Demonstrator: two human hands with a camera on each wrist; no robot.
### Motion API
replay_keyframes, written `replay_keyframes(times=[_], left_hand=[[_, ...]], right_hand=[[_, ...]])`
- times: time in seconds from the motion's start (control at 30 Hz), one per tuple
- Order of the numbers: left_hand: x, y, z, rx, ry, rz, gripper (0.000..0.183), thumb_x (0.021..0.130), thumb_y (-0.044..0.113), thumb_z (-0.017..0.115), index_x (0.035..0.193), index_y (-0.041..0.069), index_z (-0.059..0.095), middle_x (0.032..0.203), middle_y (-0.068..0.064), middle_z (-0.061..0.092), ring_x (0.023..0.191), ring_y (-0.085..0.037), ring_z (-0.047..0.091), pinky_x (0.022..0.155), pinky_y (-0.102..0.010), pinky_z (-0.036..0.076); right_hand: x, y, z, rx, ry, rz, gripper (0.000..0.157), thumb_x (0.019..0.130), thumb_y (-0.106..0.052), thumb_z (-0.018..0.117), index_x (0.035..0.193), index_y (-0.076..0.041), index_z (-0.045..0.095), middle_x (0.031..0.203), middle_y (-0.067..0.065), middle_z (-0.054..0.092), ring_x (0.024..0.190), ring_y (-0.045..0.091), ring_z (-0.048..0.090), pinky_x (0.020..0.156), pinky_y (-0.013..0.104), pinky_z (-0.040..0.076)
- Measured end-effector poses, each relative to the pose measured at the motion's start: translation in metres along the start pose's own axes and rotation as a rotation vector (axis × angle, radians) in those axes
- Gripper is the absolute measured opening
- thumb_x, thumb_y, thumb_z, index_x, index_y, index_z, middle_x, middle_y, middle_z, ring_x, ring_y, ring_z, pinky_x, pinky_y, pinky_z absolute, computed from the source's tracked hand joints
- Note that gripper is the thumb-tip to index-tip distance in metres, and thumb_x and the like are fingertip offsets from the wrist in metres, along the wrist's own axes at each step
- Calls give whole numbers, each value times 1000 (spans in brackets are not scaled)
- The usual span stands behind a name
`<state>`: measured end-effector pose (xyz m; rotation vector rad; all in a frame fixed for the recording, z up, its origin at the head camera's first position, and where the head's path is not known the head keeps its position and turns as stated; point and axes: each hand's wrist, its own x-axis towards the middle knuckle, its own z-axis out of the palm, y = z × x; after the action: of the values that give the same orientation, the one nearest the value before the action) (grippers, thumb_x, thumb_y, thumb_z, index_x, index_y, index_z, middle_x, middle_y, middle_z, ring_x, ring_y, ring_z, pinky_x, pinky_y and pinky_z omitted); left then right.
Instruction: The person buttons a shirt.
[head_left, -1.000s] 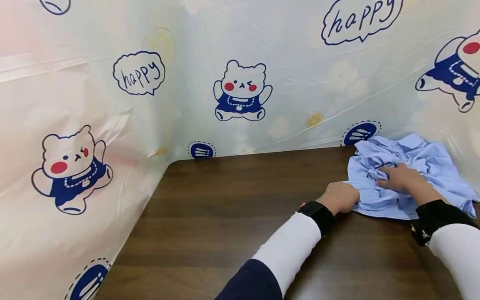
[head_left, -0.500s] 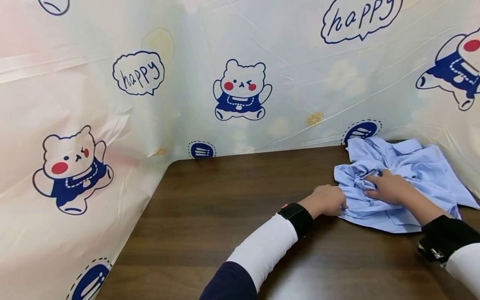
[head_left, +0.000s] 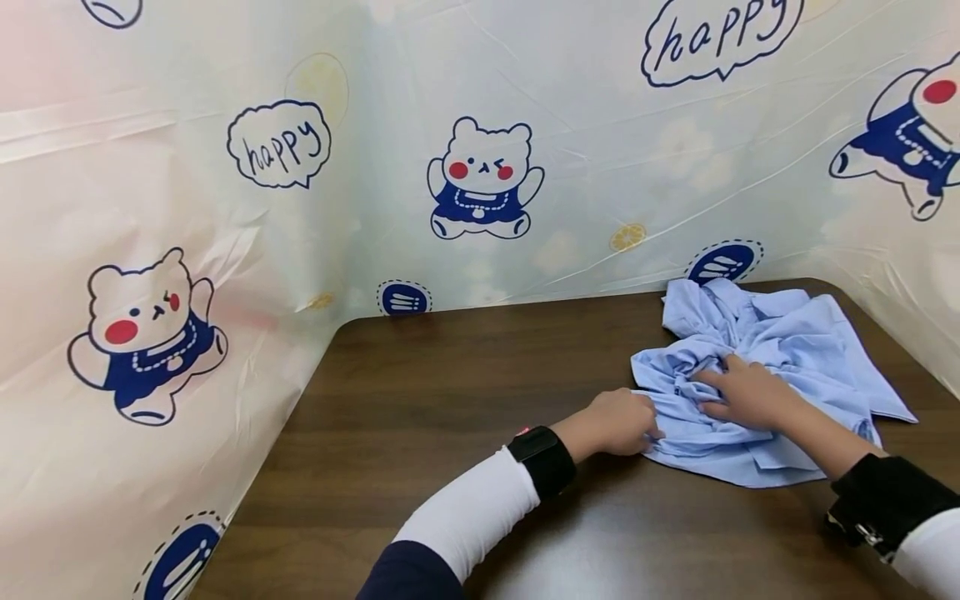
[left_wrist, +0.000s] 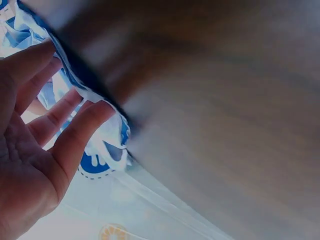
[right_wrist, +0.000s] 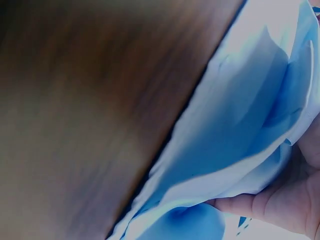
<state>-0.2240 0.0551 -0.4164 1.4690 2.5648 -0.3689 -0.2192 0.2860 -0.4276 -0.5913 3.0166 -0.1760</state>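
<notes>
A crumpled light blue shirt [head_left: 795, 333] lies bunched on the right part of the table, its folds gathered in the middle. My left hand [head_left: 618, 422] pinches its near left edge; in the left wrist view that hand [left_wrist: 35, 135] has thumb and fingers on the thin hem. Farther right, my right hand [head_left: 756, 398] holds the bunched cloth from above. In the right wrist view, the thumb of that hand [right_wrist: 285, 205] tucks under a fold of the shirt [right_wrist: 235, 115]; its other fingertips are hidden.
The brown wooden table [head_left: 450, 400] has rounded back corners. A printed sheet [head_left: 570, 150] with bears and "happy" bubbles hangs close behind the table and along both sides. Black bands circle both wrists.
Both hands have moved left and toward the near side, dragging the shirt with them. The table's back right corner has come into view, and the shirt lies somewhat more spread out.
</notes>
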Motion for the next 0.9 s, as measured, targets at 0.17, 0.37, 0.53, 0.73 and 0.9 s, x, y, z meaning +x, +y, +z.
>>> replay_keyframes(times=[0.17, 0.37, 0.53, 0.73, 0.9], left_hand=[[-19, 2, 5, 45, 44, 17, 17, 94, 37, 64, 105, 30, 75, 101, 10, 61, 96, -5, 58, 86, -20, 44], [-40, 0, 13, 67, 41, 15, 19, 94, 39, 64, 108, 30, 74, 101, 8, 61, 94, -7, 58, 84, -24, 44], [-60, -1, 20, 86, 71, 28, 16, 93, 38, 65, 101, 28, 75, 98, 6, 61, 89, -12, 58, 78, -27, 46], [-90, -2, 26, 100, 88, 40, 18, 92, 37, 67, 107, 29, 75, 99, 4, 61, 88, -13, 58, 76, -27, 45], [-119, -4, 35, 77, 121, -11, 20, 89, 38, 70, 105, 28, 76, 95, 4, 60, 84, -15, 58, 72, -27, 46]], right_hand=[[1, -19, 1, -6, 15, -57, 47, 85, -40, 72, 124, -13, 66, 116, 39, 51, 90, 57, 55, 66, 68, 48], [5, -41, 4, -8, 16, -111, 47, 86, -40, 72, 125, -15, 66, 122, 39, 49, 98, 61, 53, 71, 70, 47], [9, -60, 6, -12, 22, -170, 45, 86, -39, 72, 125, -16, 66, 124, 36, 51, 102, 61, 52, 73, 71, 46], [16, -87, 7, 10, 30, -284, 42, 87, -35, 73, 124, -18, 66, 127, 33, 51, 108, 58, 52, 79, 68, 47], [30, -111, 10, 25, 27, -401, 40, 87, -31, 74, 125, -18, 66, 126, 29, 52, 105, 51, 54, 78, 63, 49]])
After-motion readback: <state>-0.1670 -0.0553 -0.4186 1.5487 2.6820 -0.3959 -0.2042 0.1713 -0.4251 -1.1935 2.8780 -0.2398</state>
